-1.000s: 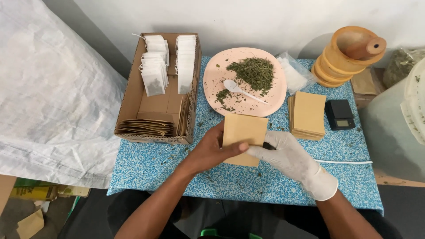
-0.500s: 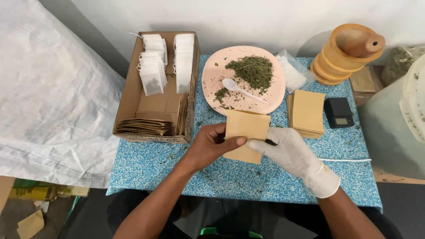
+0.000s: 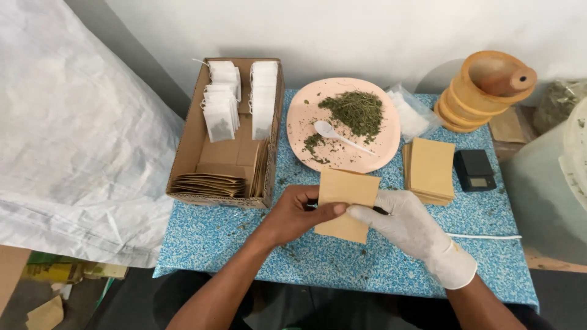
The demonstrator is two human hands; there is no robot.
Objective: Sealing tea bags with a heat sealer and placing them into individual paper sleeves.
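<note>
White sheet (image 3: 67,140): a large woven plastic sheet, draped along the left of the table and hanging below its edge.
Table (image 3: 379,263): covered in blue speckled cloth, set against a pale wall.
Pale tub (image 3: 550,189): a big rounded container at the right edge, partly cut off by the frame.
Cardboard box (image 3: 183,153): long and open-topped, on the table's left end; white filter bags (image 3: 220,113) with strings stand in 2 rows at its far end, and flat brown envelopes (image 3: 214,180) are stacked at its near end.
Pink plate (image 3: 299,122): round, at the table's middle back; it carries a heap of dried green herb (image 3: 358,111) and a white plastic spoon (image 3: 333,134) lying with its bowl to the left.
Wooden bowls (image 3: 483,91): a nested stack tilted on its side at the back right corner.
Clear plastic bag (image 3: 413,116): between the plate and the bowls.
Envelope stack (image 3: 431,170): loose brown envelopes just right of the plate.
Left hand (image 3: 293,214): bare, thumb and fingers pinched shut on the left edge of the held envelope.
Right hand (image 3: 406,223): in a white glove, fingertips closed on the same envelope's lower right side.
Held envelope (image 3: 345,198): 1 flat brown paper envelope, lifted just above the cloth in front of the plate, between both hands.
Black pocket scale (image 3: 476,170): small, just right of the envelope stack.
</note>
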